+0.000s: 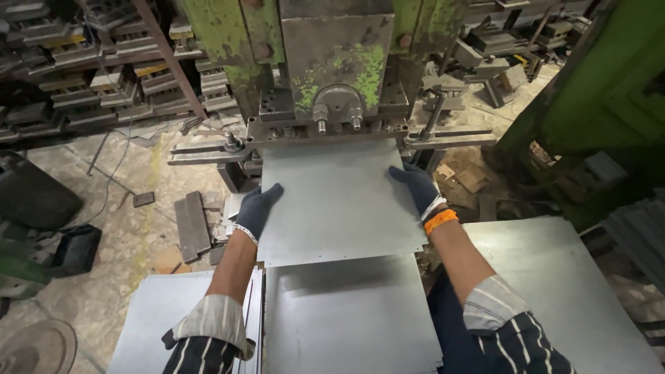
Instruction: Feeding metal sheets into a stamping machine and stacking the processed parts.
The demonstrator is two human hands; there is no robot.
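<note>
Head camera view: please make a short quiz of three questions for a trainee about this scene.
1. True or false: both hands wear dark gloves.
2. Which hand has an orange band at the wrist? A left, B right.
3. Fill in: the sheet's far edge lies under the green ____.

Key:
1. True: left hand and right hand are gloved.
2. B: the orange band is on the right.
3. Press: the metal sheet reaches under the press.

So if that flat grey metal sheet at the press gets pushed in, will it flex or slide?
The flat grey metal sheet looks thin, so it may flex slightly. Its smooth surface probably slides easily; left hand and right hand steady its edges.
</note>
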